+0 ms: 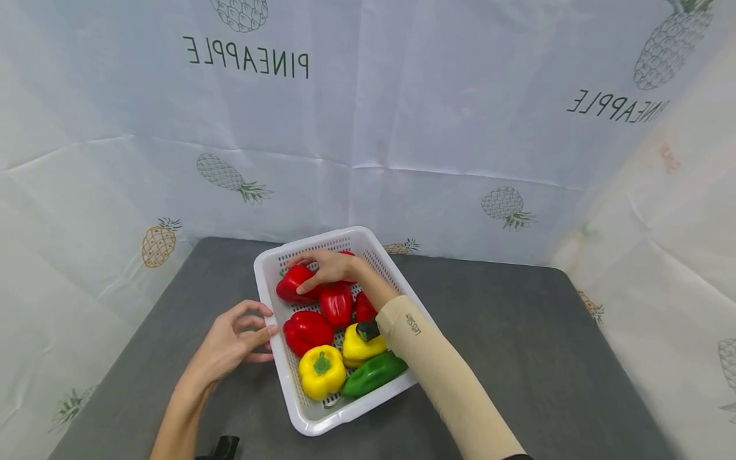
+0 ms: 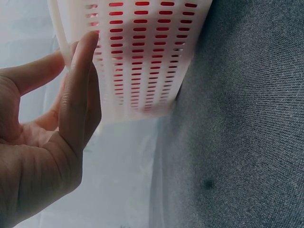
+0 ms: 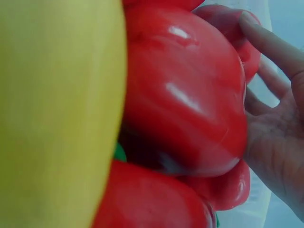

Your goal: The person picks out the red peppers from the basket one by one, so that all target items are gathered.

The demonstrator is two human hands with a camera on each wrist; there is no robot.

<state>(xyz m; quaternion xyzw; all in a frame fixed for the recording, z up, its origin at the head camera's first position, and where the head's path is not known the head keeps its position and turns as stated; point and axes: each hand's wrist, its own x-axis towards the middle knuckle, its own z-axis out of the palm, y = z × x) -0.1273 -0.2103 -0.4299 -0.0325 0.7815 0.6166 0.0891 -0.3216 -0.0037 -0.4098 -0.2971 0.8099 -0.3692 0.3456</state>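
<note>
A white plastic basket (image 1: 292,402) with slotted walls holds red, yellow and green peppers. My left hand (image 1: 227,342) pinches its left rim between thumb and fingers; the left wrist view shows the fingers against the outside of the slotted wall (image 2: 137,71). Inside, my right hand (image 1: 333,267) grips a red bell pepper (image 1: 292,284) near the far left corner, thumb on the near side and fingers over the far side. In the right wrist view, the thumb lies on that red pepper (image 3: 223,21), partly behind another red bell pepper (image 3: 185,95).
Nearer in the basket lie a red bell pepper (image 1: 308,332), two yellow bell peppers (image 1: 322,377) and a long green pepper (image 1: 374,375). The basket stands on a dark grey table (image 1: 506,332). A pineapple-print curtain (image 1: 368,115) hangs behind and at the sides.
</note>
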